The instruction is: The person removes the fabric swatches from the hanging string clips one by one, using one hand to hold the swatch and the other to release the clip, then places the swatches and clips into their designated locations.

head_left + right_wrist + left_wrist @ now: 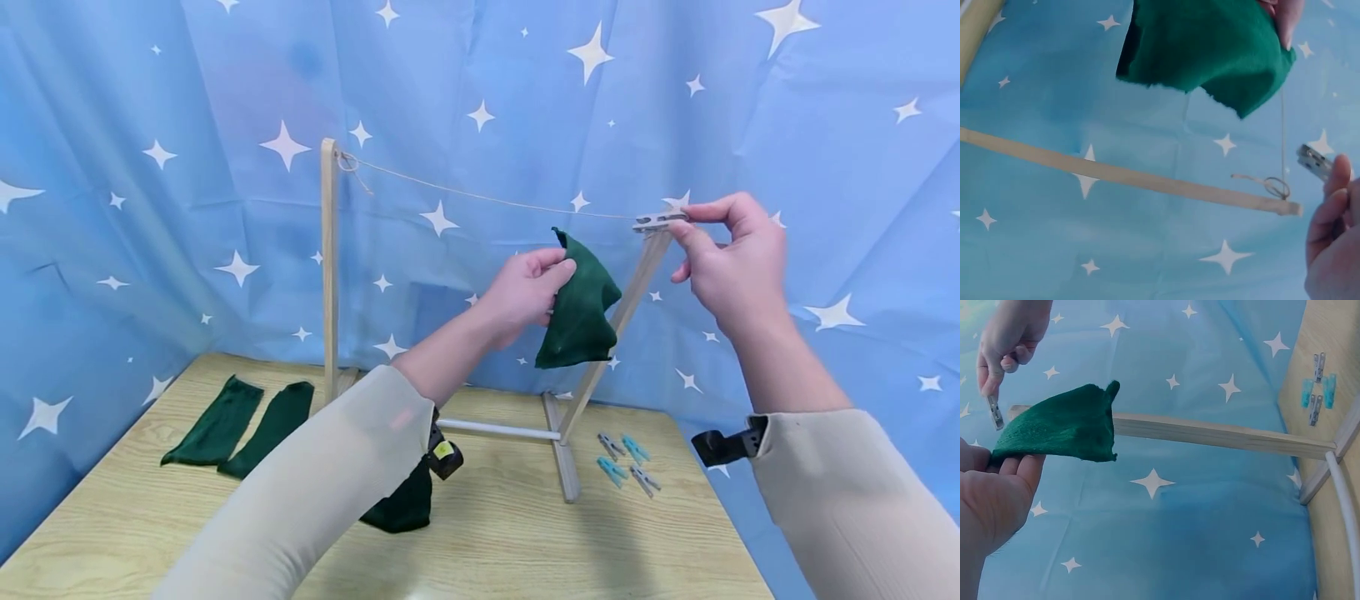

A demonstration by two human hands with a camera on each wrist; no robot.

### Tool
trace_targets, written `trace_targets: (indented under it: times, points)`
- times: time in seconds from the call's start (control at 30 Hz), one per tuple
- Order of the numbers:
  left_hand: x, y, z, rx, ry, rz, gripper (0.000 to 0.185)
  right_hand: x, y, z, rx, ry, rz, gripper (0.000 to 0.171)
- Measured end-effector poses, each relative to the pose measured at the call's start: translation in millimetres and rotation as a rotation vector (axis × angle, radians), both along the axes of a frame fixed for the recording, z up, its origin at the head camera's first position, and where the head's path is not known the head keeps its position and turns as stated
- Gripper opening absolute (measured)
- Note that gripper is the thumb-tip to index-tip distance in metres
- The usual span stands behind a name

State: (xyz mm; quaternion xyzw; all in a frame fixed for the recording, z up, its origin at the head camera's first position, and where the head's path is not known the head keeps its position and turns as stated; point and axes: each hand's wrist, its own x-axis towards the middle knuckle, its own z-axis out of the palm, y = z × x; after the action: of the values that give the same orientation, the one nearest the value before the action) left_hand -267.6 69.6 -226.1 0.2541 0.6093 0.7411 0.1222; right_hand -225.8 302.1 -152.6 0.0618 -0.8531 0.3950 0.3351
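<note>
Green cloth (581,308) held up in air just below string (487,198) of wooden rack (327,267); left hand (525,293) grip pinches its edge. Right hand (731,258) grip pinches grey clothespin (658,221) at string's right end, by slanted post. Spare pins (624,460) and two green cloths (240,425) lie on tabletop (517,533).

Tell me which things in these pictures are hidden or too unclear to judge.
- Dark cloth on the table: head view, the left sleeve covers most of it.
- Peg in the right hand: head view, too small to tell whether it grips the string.
- Left hand: left wrist view, cut off by the edge.
</note>
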Motion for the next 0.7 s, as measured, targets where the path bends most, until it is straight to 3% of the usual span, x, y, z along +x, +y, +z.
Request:
trace_targets:
  times: [0.23, 0.43, 0.7]
  points:
    - [10.2, -15.7, -21.1, -0.052, -0.045, -0.014, 0.054, 9.2, 15.7, -35.1, 0.008, -0.038, 0.019, 0.016]
    - [16.0, -32.4, -45.3, -0.083, -0.054, -0.015, 0.046, 20.6, 38.6, -85.1, -0.047, -0.144, 0.018, 0.021]
    - [19.2, -50.7, -81.6, -0.035, -0.126, -0.022, 0.044, 32.8, 69.1, -155.2, -0.122, -0.309, -0.014, 0.035]
